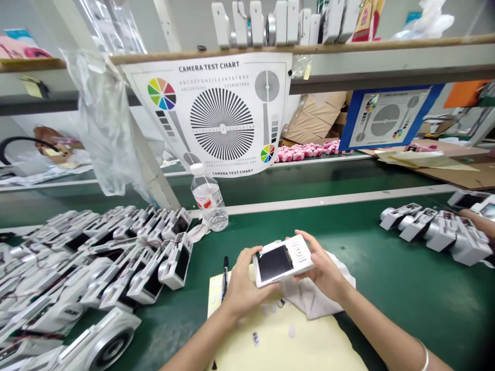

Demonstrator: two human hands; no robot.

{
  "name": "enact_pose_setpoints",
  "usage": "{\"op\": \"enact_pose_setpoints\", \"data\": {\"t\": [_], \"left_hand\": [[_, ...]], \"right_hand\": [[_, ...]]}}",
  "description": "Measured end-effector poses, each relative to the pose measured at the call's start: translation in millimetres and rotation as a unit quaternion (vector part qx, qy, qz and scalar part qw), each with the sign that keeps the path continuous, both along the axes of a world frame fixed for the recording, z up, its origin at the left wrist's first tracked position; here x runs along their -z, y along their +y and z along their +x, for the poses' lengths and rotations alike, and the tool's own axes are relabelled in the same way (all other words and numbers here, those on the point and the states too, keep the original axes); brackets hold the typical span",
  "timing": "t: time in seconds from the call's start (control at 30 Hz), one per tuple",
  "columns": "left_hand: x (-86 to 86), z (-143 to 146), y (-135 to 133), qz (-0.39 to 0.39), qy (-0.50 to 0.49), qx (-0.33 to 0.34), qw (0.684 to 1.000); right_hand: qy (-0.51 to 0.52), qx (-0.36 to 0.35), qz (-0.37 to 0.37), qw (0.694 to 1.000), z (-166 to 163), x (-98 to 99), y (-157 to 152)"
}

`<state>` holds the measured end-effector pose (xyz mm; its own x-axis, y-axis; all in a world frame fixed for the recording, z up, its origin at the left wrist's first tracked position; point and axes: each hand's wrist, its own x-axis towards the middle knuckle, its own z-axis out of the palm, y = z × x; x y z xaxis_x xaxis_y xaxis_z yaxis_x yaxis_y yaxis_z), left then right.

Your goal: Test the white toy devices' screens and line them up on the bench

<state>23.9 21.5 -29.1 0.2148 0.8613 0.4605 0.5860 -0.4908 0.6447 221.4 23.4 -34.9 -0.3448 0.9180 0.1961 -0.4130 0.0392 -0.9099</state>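
Note:
Between my two hands is a white digital camera (284, 260), its dark screen and round button pad turned toward me. My left hand (243, 283) grips the camera's left end, thumb below and fingers at the upper corner. My right hand (323, 268) holds the opposite end, with the index finger along the top edge. Under the hands lies a yellow sheet (270, 345) with several small clear pieces on it. A light grey cloth (313, 299) rests partly beneath my right hand. A black marker (225, 278) lies at the sheet's left edge.
Many white camera bodies (112, 263) with loose wires crowd the left of the green table (367, 288). A water bottle (209, 201) stands behind. A test chart (222, 118) hangs from the shelf (348, 62). At right are several cameras (436, 226) and another person's hand (479, 222).

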Motion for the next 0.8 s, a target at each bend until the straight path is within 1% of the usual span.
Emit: {"op": "enact_pose_setpoints", "data": {"t": [0.07, 0.13, 0.23, 0.3, 0.4, 0.5, 0.6, 0.7, 0.77, 0.8], "left_hand": [[-1.4, 1, 2, -0.097, -0.065, 0.005, 0.993], [-0.1, 2, 3, -0.171, -0.130, 0.024, 0.976], [3.1, 3, 4, -0.242, -0.170, 0.038, 0.954], [4.5, 3, 4, -0.261, -0.170, 0.035, 0.949], [5.1, 4, 5, -0.277, -0.169, 0.028, 0.945], [4.9, 5, 6, -0.279, -0.162, 0.029, 0.946], [6.6, 5, 6, -0.274, -0.154, 0.026, 0.949], [16.4, -1, 12, -0.278, -0.148, -0.023, 0.949], [29.0, -8, 23, -0.303, -0.122, -0.050, 0.944], [36.4, -11, 28, -0.299, -0.105, -0.058, 0.947]], "right_hand": [[0.042, -0.037, -0.048, 0.997, 0, -0.4, 3], [0.044, -0.049, -0.072, 0.995, 1, 1.0, 6], [0.014, -0.036, -0.085, 0.996, 3, 4.8, 11], [0.000, -0.021, -0.089, 0.996, 4, 7.9, 13], [0.006, -0.007, -0.099, 0.995, 3, 13.1, 16], [0.013, 0.008, -0.104, 0.994, -1, 16.6, 18], [0.006, 0.030, -0.107, 0.994, -6, 14.6, 16], [-0.012, 0.050, -0.109, 0.993, -7, 8.7, 17], [-0.031, 0.063, -0.108, 0.992, -6, 5.8, 22], [-0.042, 0.070, -0.106, 0.991, -4, 5.3, 24]]}}
